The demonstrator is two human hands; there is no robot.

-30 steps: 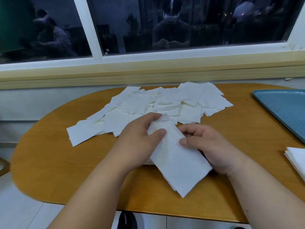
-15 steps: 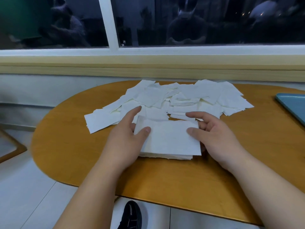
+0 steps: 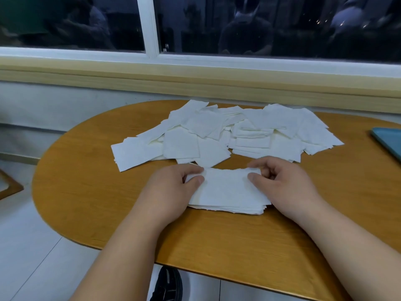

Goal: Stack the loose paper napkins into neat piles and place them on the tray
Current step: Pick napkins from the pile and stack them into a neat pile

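Observation:
A stack of white paper napkins [image 3: 227, 192] lies flat on the wooden table [image 3: 86, 181] in front of me. My left hand [image 3: 171, 190] grips its left end, thumb on top and fingers curled over the far edge. At the right end my right hand [image 3: 282, 183] holds the stack the same way, thumb pressing the top sheet. Behind the stack, several loose napkins [image 3: 217, 131] lie scattered and overlapping. Only a corner of the blue tray [image 3: 388, 142] shows at the right edge.
A window sill and wall run along the far side of the table. The table's rounded left end drops off to a white tiled floor. A dark shoe [image 3: 167, 285] shows below the near edge.
The stack went from tilted in my hands to lying flat and squared on the table. My fingers have curled onto its two ends. The view has swung left, so less of the tray shows.

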